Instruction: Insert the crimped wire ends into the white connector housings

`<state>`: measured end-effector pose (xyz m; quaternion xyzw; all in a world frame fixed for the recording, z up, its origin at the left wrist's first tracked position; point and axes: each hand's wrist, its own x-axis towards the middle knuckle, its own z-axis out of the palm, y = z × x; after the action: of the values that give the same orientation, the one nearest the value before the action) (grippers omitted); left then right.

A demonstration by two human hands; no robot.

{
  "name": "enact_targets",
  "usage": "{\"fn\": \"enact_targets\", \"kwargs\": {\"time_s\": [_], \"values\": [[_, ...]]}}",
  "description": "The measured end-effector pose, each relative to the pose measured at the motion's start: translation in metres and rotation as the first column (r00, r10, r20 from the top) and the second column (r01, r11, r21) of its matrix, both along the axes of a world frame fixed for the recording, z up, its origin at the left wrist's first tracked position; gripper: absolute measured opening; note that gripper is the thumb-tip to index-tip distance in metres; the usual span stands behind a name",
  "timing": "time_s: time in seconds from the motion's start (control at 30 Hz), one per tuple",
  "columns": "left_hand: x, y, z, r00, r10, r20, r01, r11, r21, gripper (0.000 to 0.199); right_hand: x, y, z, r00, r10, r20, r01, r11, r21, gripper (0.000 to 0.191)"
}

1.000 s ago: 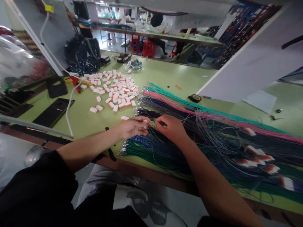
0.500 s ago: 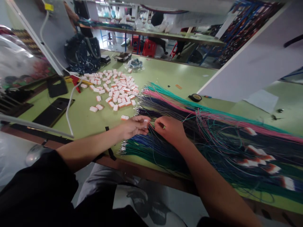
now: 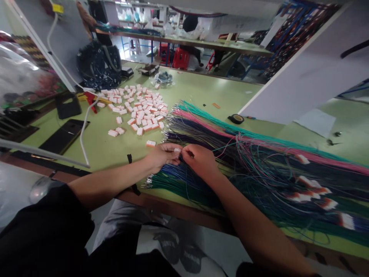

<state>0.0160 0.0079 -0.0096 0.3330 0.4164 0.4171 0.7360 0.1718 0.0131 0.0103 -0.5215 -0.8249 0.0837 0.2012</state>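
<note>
Between the fingertips of my left hand [image 3: 160, 157] is a small white connector housing [image 3: 177, 150], partly covered by the fingers. My right hand [image 3: 201, 161] is closed in a pinch right beside it, on what looks like a thin wire; the wire's tip is hidden at the housing. Under both hands spread long bundles of wires, with teal wires [image 3: 198, 109], pink wires [image 3: 201, 122], blue wires [image 3: 180, 174] and green wires [image 3: 173, 189]. Their metal-tipped ends point left. A single white-and-orange connector [image 3: 151, 143] lies just beyond my left hand.
A loose pile of white-and-orange connectors [image 3: 144, 109] covers the table's left middle. Wired connectors [image 3: 313, 186] rest on the bundles at right. Black tape [image 3: 236, 119], a phone [image 3: 65, 137], a dark bag [image 3: 99, 65] and a slanted white panel [image 3: 291, 77] stand around.
My right hand has moved left, closing the gap to the connector housing in my left hand. The left hand stays nearly in place, and the view has shifted slightly.
</note>
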Motion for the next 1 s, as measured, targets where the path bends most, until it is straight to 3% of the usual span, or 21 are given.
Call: {"fn": "enact_targets", "kwargs": {"time_s": [0.13, 0.37, 0.47, 0.53, 0.63, 0.73, 0.9, 1.0], "values": [[0.001, 0.001, 0.002, 1.0, 0.025, 0.003, -0.025, 0.999, -0.041, 0.013, 0.004, 0.004, 0.002, 0.997, 0.058, -0.044, -0.061, 0.995, -0.073, 0.02], [0.002, 0.003, 0.004, 0.999, 0.018, -0.047, -0.02, 0.998, -0.054, 0.01, 0.004, 0.008, 0.0, 0.997, 0.058, -0.047, -0.061, 0.996, -0.066, 0.021], [0.002, -0.001, 0.01, 0.994, -0.014, -0.104, 0.016, 1.0, 0.017, 0.011, 0.012, 0.01, 0.007, 0.985, 0.096, -0.146, -0.121, 0.977, -0.174, 0.021], [0.002, -0.005, 0.02, 0.987, -0.012, -0.163, 0.036, 0.988, 0.148, 0.017, 0.016, 0.009, 0.013, 0.975, 0.099, -0.201, -0.144, 0.964, -0.225, 0.023], [0.001, -0.01, 0.041, 0.965, 0.018, -0.26, 0.078, 0.931, 0.357, 0.033, 0.019, 0.006, 0.019, 0.976, 0.087, -0.201, -0.136, 0.959, -0.249, 0.038], [0.005, -0.003, 0.066, 0.929, -0.013, -0.37, 0.197, 0.865, 0.462, 0.04, 0.021, 0.004, 0.021, 0.965, 0.105, -0.242, -0.173, 0.944, -0.282, 0.035], [0.026, 0.032, 0.101, 0.852, -0.11, -0.511, 0.42, 0.726, 0.545, 0.028, 0.033, 0.009, 0.021, 0.852, 0.045, -0.522, -0.275, 0.887, -0.372, 0.024], [0.037, 0.051, 0.114, 0.789, -0.159, -0.593, 0.527, 0.672, 0.521, 0.021, 0.041, 0.011, 0.024, 0.817, 0.004, -0.577, -0.297, 0.86, -0.415, 0.02]]}}
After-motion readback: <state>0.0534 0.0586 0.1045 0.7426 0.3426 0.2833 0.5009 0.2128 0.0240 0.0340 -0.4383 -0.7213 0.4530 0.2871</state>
